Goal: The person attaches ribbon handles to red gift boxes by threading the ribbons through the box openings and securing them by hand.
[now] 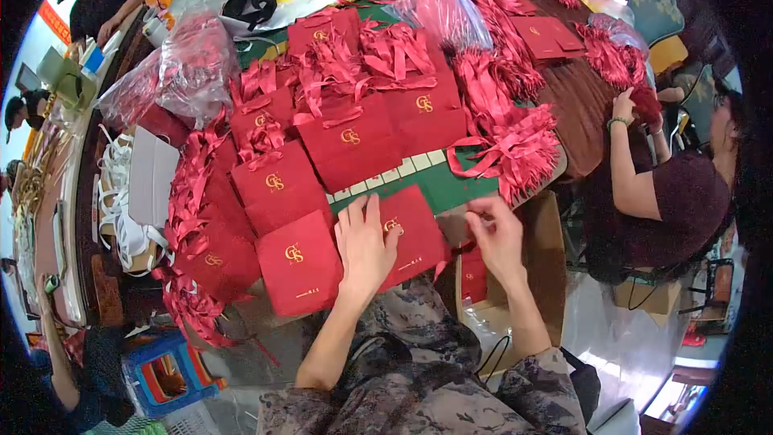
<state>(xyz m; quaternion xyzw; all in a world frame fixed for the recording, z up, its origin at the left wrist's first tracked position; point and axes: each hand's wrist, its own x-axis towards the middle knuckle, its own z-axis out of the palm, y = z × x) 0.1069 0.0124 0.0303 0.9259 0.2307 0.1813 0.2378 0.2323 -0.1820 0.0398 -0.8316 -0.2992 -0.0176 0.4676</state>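
My left hand (pixel 366 246) lies with its fingers stretched out on the left side of a red paper bag (pixel 415 238) with a gold logo. Beside it, a second red bag (pixel 296 262) lies flat, close to my left wrist. My right hand (pixel 498 238) is raised just right of the first bag, thumb and fingers bent with a gap between them; nothing shows in it. A short end of red ribbon pokes out at that bag's lower right corner. Further back stand several filled red bags (pixel 350 141) with ribbon handles, on a green mat (pixel 463 189).
An open cardboard box (pixel 551 254) with a red bag inside stands below my right hand. Ribbon bundles (pixel 515 145) lie at the right, plastic-wrapped red stock (pixel 189 72) at the left. A co-worker (pixel 668 201) handles red material at the right. Stacked plastic stools (pixel 169 374) are lower left.
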